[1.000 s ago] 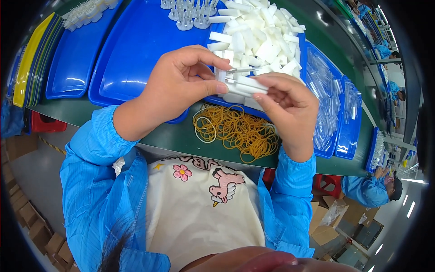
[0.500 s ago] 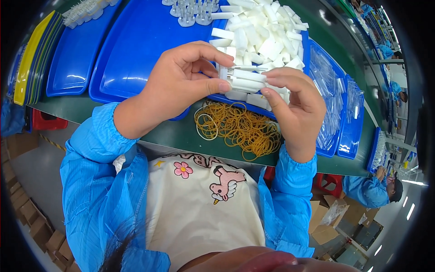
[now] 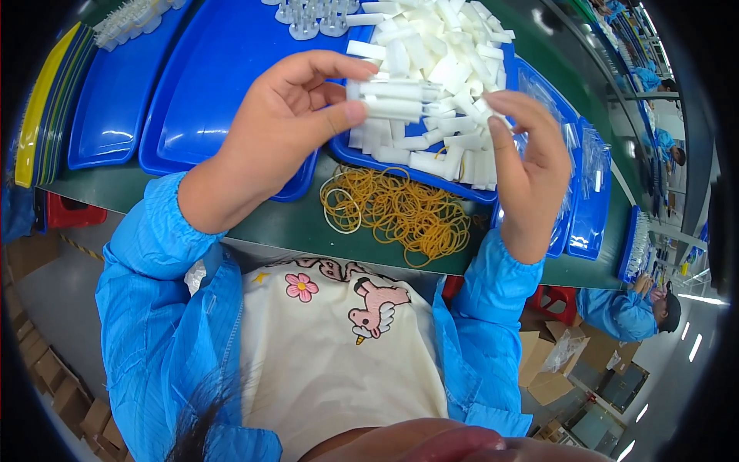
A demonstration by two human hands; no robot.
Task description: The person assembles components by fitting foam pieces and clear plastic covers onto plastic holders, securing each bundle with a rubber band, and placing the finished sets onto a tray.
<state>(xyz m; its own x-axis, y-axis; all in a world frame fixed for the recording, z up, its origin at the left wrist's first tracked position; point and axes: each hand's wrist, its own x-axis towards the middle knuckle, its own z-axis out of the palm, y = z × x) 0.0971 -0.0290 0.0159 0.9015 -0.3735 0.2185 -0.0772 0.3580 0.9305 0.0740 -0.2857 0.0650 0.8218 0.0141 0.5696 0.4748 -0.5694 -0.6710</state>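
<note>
My left hand [image 3: 286, 123] pinches a clear plastic pronged holder between thumb and fingers. White foam pieces [image 3: 396, 98] sit side by side on its prongs, which point right. It is held above the near part of a blue tray [image 3: 454, 187] heaped with loose white foam pieces [image 3: 431, 54]. To the right, my right hand [image 3: 535, 158] is apart from the holder, its thumb and index finger curled close together beside the heap. Whitish blur at those fingertips hides whether they grip a piece.
Yellow rubber bands [image 3: 400, 212] lie tangled on the green table [image 3: 285, 231]. A large blue tray [image 3: 208, 85] at the left bears more clear pronged holders [image 3: 312, 17]. Blue trays of clear plastic strips [image 3: 589, 192] stand at the right. A person in blue [image 3: 616, 312] sits farther right.
My right hand has come away from the foam on the holder and moved right. My left hand has shifted slightly left and up with the holder, uncovering more of the heap.
</note>
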